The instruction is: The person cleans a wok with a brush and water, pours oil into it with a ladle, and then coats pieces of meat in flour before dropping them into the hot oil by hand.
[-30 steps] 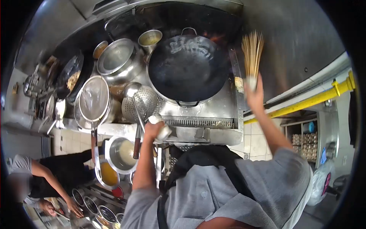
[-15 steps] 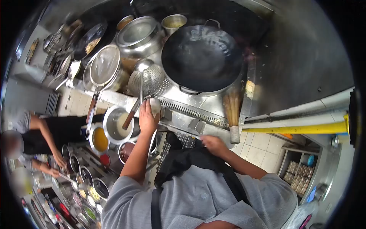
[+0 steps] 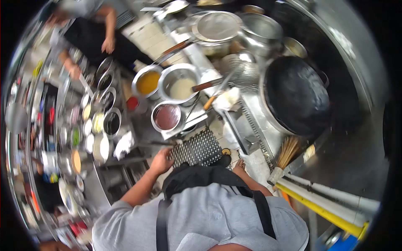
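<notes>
My left hand [image 3: 162, 160] hangs low in front of my apron, beside the black perforated floor mat [image 3: 196, 148]. Its fingers are loosely apart and nothing shows in them. Close to my right side, my right hand [image 3: 240, 166] hangs with bent, slightly separated fingers, partly blurred, next to a pale cloth-like sheet [image 3: 257, 167]. Ahead, a ladle [image 3: 234, 75] and a perforated strainer [image 3: 247, 74] rest at the stove edge, with a crumpled white cloth [image 3: 227, 99] by their handles. The dark wok [image 3: 296, 96] sits on the burner to the right.
Pots of yellow sauce [image 3: 148, 83], creamy liquid [image 3: 181, 89] and reddish liquid [image 3: 166, 117] stand ahead-left. A co-worker [image 3: 86, 35] works over several containers at the upper left. A bamboo brush [image 3: 287, 154] leans at the stove corner near a yellow pipe [image 3: 322, 205].
My view has turned left toward the sauce pots. My left hand has come away from the cloth near the ladle handle and dropped lower; my right hand stays near my body.
</notes>
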Available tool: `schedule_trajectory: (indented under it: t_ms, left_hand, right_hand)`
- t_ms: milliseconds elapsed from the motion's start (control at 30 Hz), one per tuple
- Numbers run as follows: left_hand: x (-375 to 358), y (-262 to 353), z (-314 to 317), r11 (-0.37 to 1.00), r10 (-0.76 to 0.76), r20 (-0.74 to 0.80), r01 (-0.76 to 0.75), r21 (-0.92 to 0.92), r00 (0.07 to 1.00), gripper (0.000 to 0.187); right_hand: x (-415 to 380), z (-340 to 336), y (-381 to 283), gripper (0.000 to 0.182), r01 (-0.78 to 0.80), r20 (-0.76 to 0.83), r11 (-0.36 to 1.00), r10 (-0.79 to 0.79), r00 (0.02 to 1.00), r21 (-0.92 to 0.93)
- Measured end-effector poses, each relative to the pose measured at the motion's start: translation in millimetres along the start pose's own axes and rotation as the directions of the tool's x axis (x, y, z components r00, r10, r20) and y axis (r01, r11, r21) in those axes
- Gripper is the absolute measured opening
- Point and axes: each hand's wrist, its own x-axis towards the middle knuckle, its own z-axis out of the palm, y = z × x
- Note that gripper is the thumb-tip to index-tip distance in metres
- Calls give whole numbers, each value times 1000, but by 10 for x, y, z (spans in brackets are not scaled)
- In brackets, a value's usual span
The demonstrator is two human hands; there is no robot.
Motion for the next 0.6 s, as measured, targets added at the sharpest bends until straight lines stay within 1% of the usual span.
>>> schedule_trajectory:
  t_ms: [33, 67, 100, 133, 167, 200, 233, 267, 300, 333, 367, 400, 433, 467, 533, 600]
  left_hand:
    - [-87, -26, -28, 999, -27, -22, 26, -29, 999, 49]
    - [-161, -177, 31, 995, -24, -52, 19, -97, 998, 48]
    - [-254, -201, 2, 992, -41, -73, 32, -122, 997, 46]
    - [-360, -211, -14, 988, -60, -89, 46, -147, 994, 45]
    - [-453, -276, 20, 977, -124, -120, 101, -187, 985, 45]
    - [-533, -346, 53, 960, -163, -69, 142, -239, 984, 45]
    - [-647, -451, 81, 943, -182, -11, 171, -285, 983, 44]
    - [-772, -590, 116, 933, -202, -16, 187, -308, 979, 44]
    - [-858, -715, 154, 937, -189, 26, 188, -294, 982, 44]
    - [-908, -816, 176, 948, -152, 78, 168, -270, 985, 44]
    - [-992, -834, 77, 952, -187, 148, 216, -217, 971, 45]
    - [-1050, -936, 113, 952, -191, 159, 223, -209, 969, 45]
    - [-1115, -1077, 157, 956, -185, 170, 218, -197, 968, 46]
    - [-1149, -1266, 237, 961, -199, 202, 231, -150, 959, 48]
    - [-1290, -1374, 198, 935, -256, 148, 283, -213, 955, 50]
    - [-1374, -1486, 178, 939, -287, 118, 304, -164, 951, 52]
  right_hand:
    - [-21, -92, -19, 121, -11, 71, 995, 19, 997, -104]
    - [67, -90, 13, 115, -15, 78, 997, 20, 997, -71]
    - [14, -432, -186, 109, 99, 312, 981, -43, 949, -165]
    - [-231, -868, -519, 104, 212, 537, 948, -55, 842, -236]
    - [-344, -946, -695, 95, 83, 390, 996, -68, 918, -21]
    - [-398, -956, -844, 86, -14, 234, 974, -40, 971, 227]
    - [-138, -891, -910, 79, -9, 213, 823, -136, 968, 568]
    - [148, -838, -981, 72, -19, 156, 547, -203, 967, 837]
    - [-35, -1104, -1329, 45, 6, 44, 230, -211, 976, 973]
    - [135, -1309, -1542, 60, -40, 19, -96, -215, 976, 995]
    - [-13, -1578, -1858, 70, 40, -104, -254, -242, 965, 966]
    - [116, -1763, -1946, 78, -24, -126, -371, -374, 919, 928]
    - [102, -1940, -2061, 77, -127, -106, -479, -431, 896, 869]
    - [84, -2079, -2201, 76, -181, -107, -598, -414, 904, 781]
    - [146, -2246, -2402, 75, -161, -237, -681, -451, 860, 714]
    - [-23, -2380, -2620, 74, -46, -231, -697, -298, 926, 715]
